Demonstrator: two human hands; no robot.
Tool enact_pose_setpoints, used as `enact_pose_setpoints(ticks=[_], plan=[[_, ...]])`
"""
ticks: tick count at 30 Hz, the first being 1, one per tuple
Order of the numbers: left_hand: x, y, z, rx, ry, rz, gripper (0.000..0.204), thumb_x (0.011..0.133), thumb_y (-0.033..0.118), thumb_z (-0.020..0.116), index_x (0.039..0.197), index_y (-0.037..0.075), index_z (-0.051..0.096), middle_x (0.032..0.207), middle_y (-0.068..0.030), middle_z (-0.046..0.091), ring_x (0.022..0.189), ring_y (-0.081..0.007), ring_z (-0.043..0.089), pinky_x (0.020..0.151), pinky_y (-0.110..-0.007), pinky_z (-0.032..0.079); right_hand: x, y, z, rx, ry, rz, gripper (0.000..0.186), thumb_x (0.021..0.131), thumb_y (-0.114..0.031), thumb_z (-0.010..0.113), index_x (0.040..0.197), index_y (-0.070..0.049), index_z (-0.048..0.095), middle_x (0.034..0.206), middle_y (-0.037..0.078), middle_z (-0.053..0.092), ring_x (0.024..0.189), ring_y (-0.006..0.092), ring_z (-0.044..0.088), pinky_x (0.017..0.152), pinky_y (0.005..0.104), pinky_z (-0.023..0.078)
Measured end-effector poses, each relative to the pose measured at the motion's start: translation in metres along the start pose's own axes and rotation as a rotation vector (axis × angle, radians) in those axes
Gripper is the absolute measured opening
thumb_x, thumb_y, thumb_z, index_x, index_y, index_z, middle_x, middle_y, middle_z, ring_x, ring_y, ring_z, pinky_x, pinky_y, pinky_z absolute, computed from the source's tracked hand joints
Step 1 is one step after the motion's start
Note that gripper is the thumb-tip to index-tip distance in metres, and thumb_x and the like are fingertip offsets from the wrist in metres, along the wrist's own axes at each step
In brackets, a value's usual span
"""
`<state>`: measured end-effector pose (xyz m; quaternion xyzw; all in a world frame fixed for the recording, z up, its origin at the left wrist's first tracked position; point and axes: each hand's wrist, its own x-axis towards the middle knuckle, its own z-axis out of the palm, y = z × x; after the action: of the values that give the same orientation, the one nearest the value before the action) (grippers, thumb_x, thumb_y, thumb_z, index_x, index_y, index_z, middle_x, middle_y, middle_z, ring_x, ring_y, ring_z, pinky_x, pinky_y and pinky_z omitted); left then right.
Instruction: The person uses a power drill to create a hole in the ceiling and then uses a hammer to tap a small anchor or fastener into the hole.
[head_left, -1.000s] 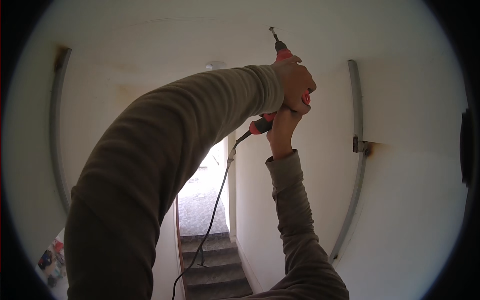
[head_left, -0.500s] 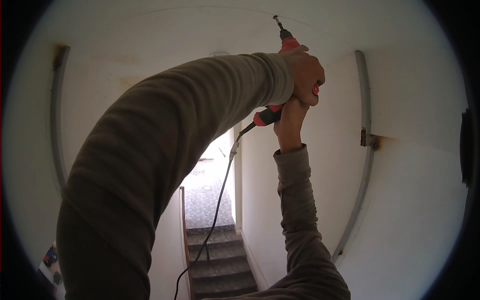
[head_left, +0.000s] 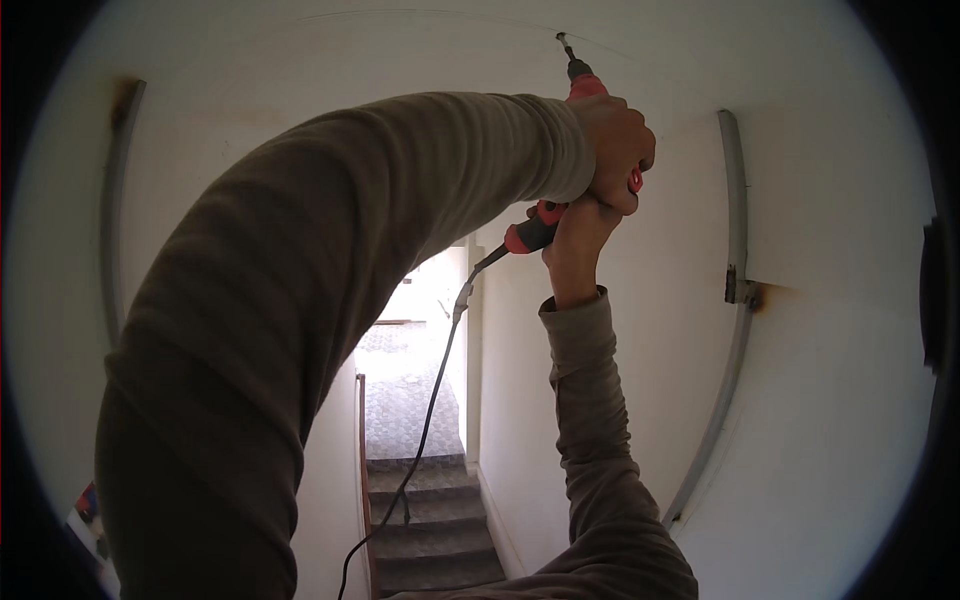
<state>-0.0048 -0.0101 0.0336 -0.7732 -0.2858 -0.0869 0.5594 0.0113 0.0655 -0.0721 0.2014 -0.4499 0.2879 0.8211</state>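
Observation:
Both my arms are raised overhead in grey-brown sleeves. My left hand [head_left: 618, 148] wraps the body of a red and black corded power drill [head_left: 583, 85], whose bit tip touches the white ceiling [head_left: 420, 50]. My right hand [head_left: 575, 232] grips the drill's handle from below, just under the left hand. The drill's black cord [head_left: 432, 400] hangs from the handle end down toward the stairs. Most of the drill's body is hidden by my hands.
A grey conduit pipe [head_left: 735, 300] with a rusty bracket runs down the right wall, and another pipe [head_left: 108, 230] down the left wall. Below lies a narrow stairwell with grey steps [head_left: 430, 520], a thin red handrail [head_left: 362, 450], and a bright landing beyond.
Both hands and the drill have risen slightly up and to the right, bringing the bit tip against the ceiling. The grip has stayed the same.

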Motion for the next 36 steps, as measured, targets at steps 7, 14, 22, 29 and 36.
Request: enact_pose_setpoints(ticks=[7,14,22,29,36], plan=[[-0.007,-0.009,0.007,-0.054,0.105,0.028,0.056,0.070,0.046,0.072,0.113,0.008,0.075,0.102,-0.0118,0.074,0.100,-0.0317,0.069,0.086,-0.045,0.058,0.001,0.008,-0.001,-0.033,-0.031,-0.016,0.021,0.075,0.004,0.055,0.096,0.002,0.051,0.071,0.008,0.054,0.049,0.0137,0.050,0.043,0.0301,0.045],[-0.001,-0.006,0.009,-0.044,0.083,0.042,0.050,0.069,0.044,0.072,0.103,0.008,0.077,0.097,-0.0125,0.074,0.098,-0.0322,0.069,0.083,-0.046,0.057,0.004,0.011,-0.015,-0.160,-0.085,-0.002,0.027,0.085,-0.006,0.052,0.110,0.002,0.049,0.083,0.013,0.060,0.055,0.0204,0.058,0.047,0.0355,0.054],[0.001,-0.001,0.018,-0.012,0.081,0.064,0.046,0.069,0.041,0.071,0.099,0.007,0.076,0.093,-0.0129,0.073,0.092,-0.0327,0.070,0.080,-0.047,0.057,0.004,0.022,-0.020,-0.127,-0.036,-0.018,0.029,0.084,-0.007,0.052,0.111,0.002,0.050,0.084,0.014,0.061,0.059,0.0233,0.060,0.051,0.0386,0.054],[0.000,-0.004,0.024,-0.037,0.141,0.083,0.039,0.069,0.040,0.070,0.087,0.006,0.075,0.085,-0.0119,0.073,0.088,-0.0329,0.071,0.075,-0.048,0.058,0.000,0.016,-0.016,-0.141,0.003,0.015,0.026,0.084,-0.006,0.052,0.109,0.002,0.050,0.085,0.014,0.061,0.059,0.0238,0.059,0.051,0.0391,0.054],[-0.003,-0.004,0.019,-0.047,0.154,0.082,0.039,0.068,0.040,0.072,0.087,0.006,0.076,0.083,-0.0121,0.074,0.084,-0.0321,0.072,0.075,-0.047,0.058,0.004,0.019,-0.018,-0.158,-0.037,-0.016,0.027,0.085,-0.006,0.052,0.110,0.002,0.049,0.083,0.014,0.061,0.058,0.0227,0.061,0.049,0.0377,0.055]])
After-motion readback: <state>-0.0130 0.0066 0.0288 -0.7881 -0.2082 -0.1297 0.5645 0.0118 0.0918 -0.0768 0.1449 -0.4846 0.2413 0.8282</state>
